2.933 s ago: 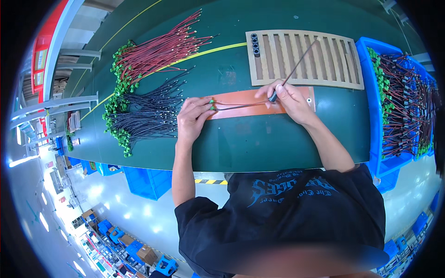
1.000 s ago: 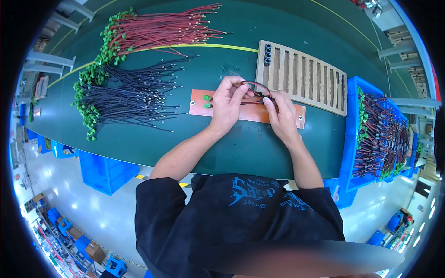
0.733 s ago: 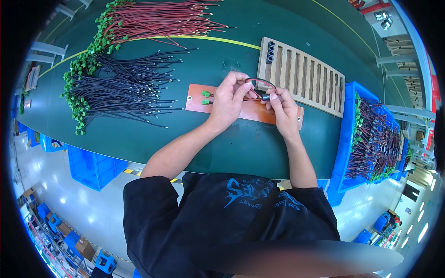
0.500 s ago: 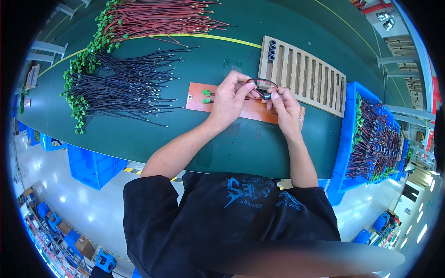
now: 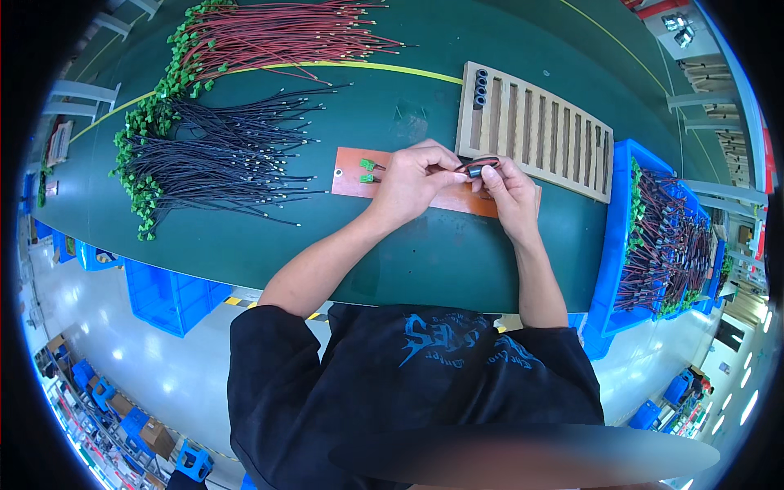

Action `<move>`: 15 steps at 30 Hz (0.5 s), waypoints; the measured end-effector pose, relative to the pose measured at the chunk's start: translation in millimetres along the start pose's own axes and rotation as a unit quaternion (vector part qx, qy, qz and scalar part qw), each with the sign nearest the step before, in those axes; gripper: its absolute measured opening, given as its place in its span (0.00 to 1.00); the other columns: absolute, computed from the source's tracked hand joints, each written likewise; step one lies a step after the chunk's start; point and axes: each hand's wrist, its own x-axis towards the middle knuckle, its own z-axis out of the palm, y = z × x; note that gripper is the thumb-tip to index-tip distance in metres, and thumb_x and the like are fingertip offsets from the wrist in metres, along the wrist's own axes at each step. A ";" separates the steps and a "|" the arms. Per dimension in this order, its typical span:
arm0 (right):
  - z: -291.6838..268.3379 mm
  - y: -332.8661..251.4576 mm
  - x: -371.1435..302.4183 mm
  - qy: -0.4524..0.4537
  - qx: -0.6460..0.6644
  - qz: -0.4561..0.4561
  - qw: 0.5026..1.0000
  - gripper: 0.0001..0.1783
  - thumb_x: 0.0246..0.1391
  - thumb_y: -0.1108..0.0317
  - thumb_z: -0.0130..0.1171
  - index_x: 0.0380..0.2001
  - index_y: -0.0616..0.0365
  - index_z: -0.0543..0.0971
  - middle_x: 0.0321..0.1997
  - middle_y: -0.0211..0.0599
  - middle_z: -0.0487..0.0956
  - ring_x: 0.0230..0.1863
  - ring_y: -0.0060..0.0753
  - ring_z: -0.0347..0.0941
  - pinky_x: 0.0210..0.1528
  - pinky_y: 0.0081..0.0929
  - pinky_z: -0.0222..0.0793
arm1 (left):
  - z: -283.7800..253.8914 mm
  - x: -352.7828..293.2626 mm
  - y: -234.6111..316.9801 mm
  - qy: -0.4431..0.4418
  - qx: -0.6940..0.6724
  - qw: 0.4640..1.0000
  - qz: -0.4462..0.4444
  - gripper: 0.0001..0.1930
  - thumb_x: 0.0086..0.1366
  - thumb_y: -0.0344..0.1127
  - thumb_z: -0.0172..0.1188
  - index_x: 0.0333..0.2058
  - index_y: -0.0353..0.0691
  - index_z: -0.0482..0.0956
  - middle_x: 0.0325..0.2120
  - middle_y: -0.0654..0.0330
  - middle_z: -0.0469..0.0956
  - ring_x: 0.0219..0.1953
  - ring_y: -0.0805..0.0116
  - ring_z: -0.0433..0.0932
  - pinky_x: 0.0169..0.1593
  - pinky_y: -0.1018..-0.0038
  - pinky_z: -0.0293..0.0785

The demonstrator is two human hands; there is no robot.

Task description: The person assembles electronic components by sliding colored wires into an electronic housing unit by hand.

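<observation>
Blue lettering (image 5: pixel 420 335) on black shirt (image 5: pixel 392 392), left grip (image 5: pixel 408 181) tight on wires (image 5: pixel 488 159), right grip (image 5: pixel 514 194) on black cylinder (image 5: pixel 475 172)

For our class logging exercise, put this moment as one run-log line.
left hand: pinching wires | right hand: holding black cylinder | green connectors: lying on orange strip | slotted tray: beyond right hand

Your black shirt (image 5: pixel 392 400) with blue print, your red and black wires (image 5: pixel 490 158) with green connectors (image 5: pixel 367 165), your black cylinder (image 5: pixel 474 172), your orange strip (image 5: pixel 461 199), dark green table (image 5: pixel 425 261) with yellow line (image 5: pixel 392 69), tan rack (image 5: pixel 467 122) striped brown, blue bin (image 5: pixel 612 245)
</observation>
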 end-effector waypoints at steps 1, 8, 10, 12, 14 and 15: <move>-1.1 0.2 0.5 0.004 0.012 0.001 1.000 0.12 0.71 0.69 0.54 0.50 0.65 0.78 0.40 0.32 0.82 0.38 0.17 0.74 0.43 0.17 0.71 | 1.6 2.2 -0.4 -0.024 -0.003 1.000 -0.013 0.03 0.62 0.21 0.67 0.34 0.29 0.83 0.35 0.59 0.81 0.36 0.74 0.83 0.42 0.78 0.81; -15.8 9.9 1.4 0.021 0.054 -0.007 0.998 0.09 0.64 0.77 0.62 0.47 0.66 0.79 0.42 0.39 0.84 0.38 0.21 0.79 0.43 0.20 0.76 | 6.8 2.2 2.0 0.002 -0.076 0.994 -0.083 0.04 0.60 0.20 0.69 0.34 0.30 0.84 0.34 0.60 0.81 0.36 0.75 0.82 0.39 0.80 0.79; -13.5 10.3 1.6 0.027 0.044 -0.019 0.998 0.09 0.63 0.77 0.63 0.46 0.66 0.80 0.42 0.39 0.84 0.38 0.21 0.79 0.44 0.20 0.76 | 5.9 3.9 -1.3 -0.013 -0.045 0.998 -0.047 0.04 0.59 0.20 0.69 0.32 0.30 0.83 0.33 0.60 0.81 0.35 0.76 0.81 0.39 0.79 0.79; -12.4 11.0 2.1 0.032 0.035 -0.031 0.998 0.08 0.62 0.77 0.64 0.44 0.66 0.80 0.42 0.39 0.84 0.38 0.21 0.79 0.44 0.20 0.77 | 9.9 8.2 -2.8 -0.018 -0.019 1.000 -0.016 0.04 0.59 0.20 0.70 0.31 0.30 0.82 0.33 0.60 0.80 0.35 0.76 0.81 0.39 0.79 0.79; -13.4 11.7 3.2 0.043 0.042 -0.019 0.998 0.07 0.61 0.78 0.65 0.42 0.67 0.82 0.42 0.38 0.84 0.39 0.22 0.79 0.45 0.20 0.77 | 12.2 9.9 -1.8 -0.022 0.008 1.000 0.017 0.05 0.59 0.20 0.70 0.31 0.30 0.81 0.32 0.60 0.80 0.35 0.76 0.81 0.39 0.79 0.79; -14.0 7.8 4.1 0.046 0.044 -0.020 0.998 0.07 0.61 0.78 0.65 0.42 0.67 0.82 0.42 0.38 0.84 0.39 0.22 0.79 0.45 0.20 0.77 | 12.3 10.3 1.0 -0.034 0.017 0.999 -0.004 0.06 0.58 0.21 0.71 0.31 0.30 0.81 0.32 0.60 0.80 0.35 0.76 0.81 0.38 0.79 0.78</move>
